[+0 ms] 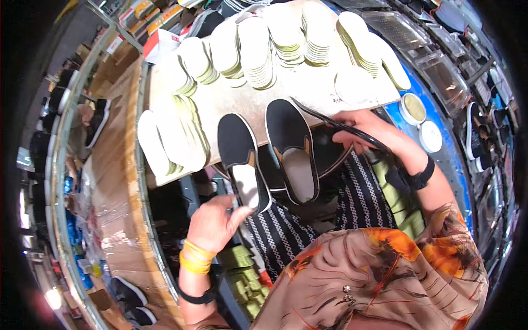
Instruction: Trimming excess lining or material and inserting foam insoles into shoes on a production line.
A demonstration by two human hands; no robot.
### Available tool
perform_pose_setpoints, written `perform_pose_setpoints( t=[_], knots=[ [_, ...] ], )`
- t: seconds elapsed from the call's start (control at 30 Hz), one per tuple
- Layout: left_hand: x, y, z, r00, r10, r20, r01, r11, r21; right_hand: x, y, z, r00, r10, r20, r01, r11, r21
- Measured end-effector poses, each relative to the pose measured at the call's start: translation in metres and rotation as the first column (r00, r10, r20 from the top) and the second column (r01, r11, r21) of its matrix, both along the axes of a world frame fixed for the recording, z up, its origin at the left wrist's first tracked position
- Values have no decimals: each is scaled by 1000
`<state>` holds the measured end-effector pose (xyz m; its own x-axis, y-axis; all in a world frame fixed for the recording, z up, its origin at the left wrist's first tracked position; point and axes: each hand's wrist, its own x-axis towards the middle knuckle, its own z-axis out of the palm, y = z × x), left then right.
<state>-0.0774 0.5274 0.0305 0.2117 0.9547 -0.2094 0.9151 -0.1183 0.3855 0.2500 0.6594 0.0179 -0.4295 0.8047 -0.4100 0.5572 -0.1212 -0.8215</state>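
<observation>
Two black slip-on shoes with white edging stand side by side, toes pointing away from me, at the near edge of a white board. A white insole (pixel 245 184) lies in the left shoe (pixel 236 137); the lining of the right shoe (pixel 286 124) looks greyish. My left hand (pixel 217 220) is at the heel of the left shoe, thumb at the heel opening and fingers along its outer side. My right hand (pixel 360 129) has its fingers curled about a black strap-like strip (pixel 357 133), right of the shoes. Part of its grip is hidden.
Several stacks of white insoles (pixel 256 55) line the far side of the board (pixel 253 104), more at its left end (pixel 187 137). Two round tubs, one an open tub (pixel 412 108), sit on a blue surface at right. A cardboard-covered shelf (pixel 118 181) runs along the left.
</observation>
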Motion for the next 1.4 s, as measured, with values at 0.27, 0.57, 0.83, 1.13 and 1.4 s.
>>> perform_pose_setpoints(
  t=[0.27,0.57,0.83,1.13,1.4],
  knots=[
    [97,74,-75,936,346,-67,-341,937,77,19,-39,-40,973,-16,-231,-30,981,-194],
    [25,-23,-38,594,290,751,-383,922,-53,54,-53,-74,849,-202,-489,34,943,-330],
    [-30,-107,11,41,354,934,-609,751,-257,-15,-43,-57,891,71,-449,-199,948,-246],
    [-22,-240,143,388,436,812,-868,469,163,-88,-54,-35,784,465,-412,-584,778,-233],
    [-77,-342,301,369,924,-98,-772,363,521,-116,-92,-29,794,485,-366,-603,708,-368]
  ],
)
